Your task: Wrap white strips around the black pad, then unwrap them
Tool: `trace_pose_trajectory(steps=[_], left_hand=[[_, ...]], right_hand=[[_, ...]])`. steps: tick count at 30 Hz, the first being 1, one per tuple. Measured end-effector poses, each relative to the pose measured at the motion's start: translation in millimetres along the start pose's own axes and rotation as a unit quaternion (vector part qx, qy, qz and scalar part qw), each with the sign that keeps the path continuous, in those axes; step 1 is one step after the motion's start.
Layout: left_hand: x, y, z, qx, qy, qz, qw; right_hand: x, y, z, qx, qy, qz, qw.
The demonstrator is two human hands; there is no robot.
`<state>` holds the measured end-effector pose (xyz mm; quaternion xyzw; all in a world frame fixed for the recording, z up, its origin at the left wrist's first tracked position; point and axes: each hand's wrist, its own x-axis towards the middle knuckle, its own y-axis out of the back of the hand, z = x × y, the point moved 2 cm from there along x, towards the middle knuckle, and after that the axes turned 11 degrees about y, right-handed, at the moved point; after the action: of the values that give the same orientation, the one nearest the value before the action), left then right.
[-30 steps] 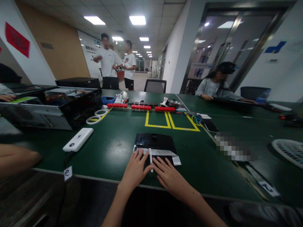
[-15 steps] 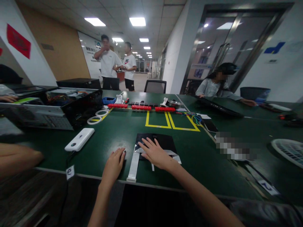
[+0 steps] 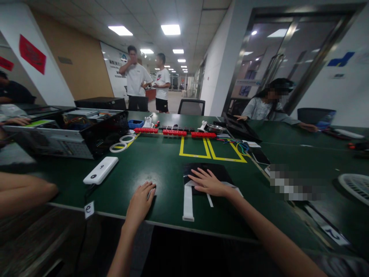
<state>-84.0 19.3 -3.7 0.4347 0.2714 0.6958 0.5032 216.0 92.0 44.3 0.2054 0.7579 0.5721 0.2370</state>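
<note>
My right hand (image 3: 208,182) lies flat with fingers spread on a black sheet (image 3: 215,170) on the green table (image 3: 161,161). A long white strip (image 3: 188,202) runs from under that hand toward the table's near edge. A thinner white strip (image 3: 210,200) lies beside it. My left hand (image 3: 140,202) rests palm down on the bare table to the left, fingers loosely extended, holding nothing that I can see.
A white power bank (image 3: 100,170) lies to the left, with tape rolls (image 3: 118,147) and an open computer case (image 3: 66,132) behind. Yellow taped squares (image 3: 211,150) and red blocks (image 3: 174,132) sit farther back. Another person's arm (image 3: 25,192) rests at left. A white fan (image 3: 356,184) lies at right.
Both hands left the white strips near the edge. My left hand moved left onto the bare table. My right hand reached forward onto the black sheet, and one white strip now points toward me.
</note>
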Motion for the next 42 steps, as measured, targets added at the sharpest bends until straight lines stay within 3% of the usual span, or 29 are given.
trace_pose_trajectory(steps=[6,12,17,25,29,32,35,38,42], left_hand=[[-0.5,0.5,0.9,0.003,0.000,-0.002,1.000],[-1.3,1.3,2.2,-0.001,0.003,0.006,1.000],[-1.6,3.4,5.5,0.008,0.000,0.002,1.000],[-0.9,0.7,1.4,0.006,0.000,0.001,1.000],[-0.5,1.8,2.3,0.008,0.002,0.000,1.000],[-0.1,1.8,2.4,0.006,0.002,0.001,1.000],[-0.1,1.9,2.7,0.002,0.002,0.006,1.000],[-0.6,2.7,4.1,0.002,0.000,0.008,1.000],[-0.9,2.9,4.5,0.004,0.000,0.007,1.000]], right_hand=[[-62.9,4.6,47.8,0.022,-0.045,0.054,0.997],[-109.5,1.8,78.0,0.034,-0.098,0.063,0.993],[-128.1,-2.2,90.5,0.038,-0.122,0.082,0.988],[-138.9,2.3,90.6,-0.031,-0.119,0.182,0.976],[-160.4,18.0,100.0,-0.168,-0.234,0.265,0.920],[-184.2,32.4,114.1,-0.248,-0.365,0.274,0.854],[-202.4,42.8,124.8,-0.270,-0.425,0.279,0.818],[-204.6,46.9,123.3,-0.302,-0.392,0.312,0.811],[-182.4,34.5,110.3,-0.257,-0.272,0.338,0.864]])
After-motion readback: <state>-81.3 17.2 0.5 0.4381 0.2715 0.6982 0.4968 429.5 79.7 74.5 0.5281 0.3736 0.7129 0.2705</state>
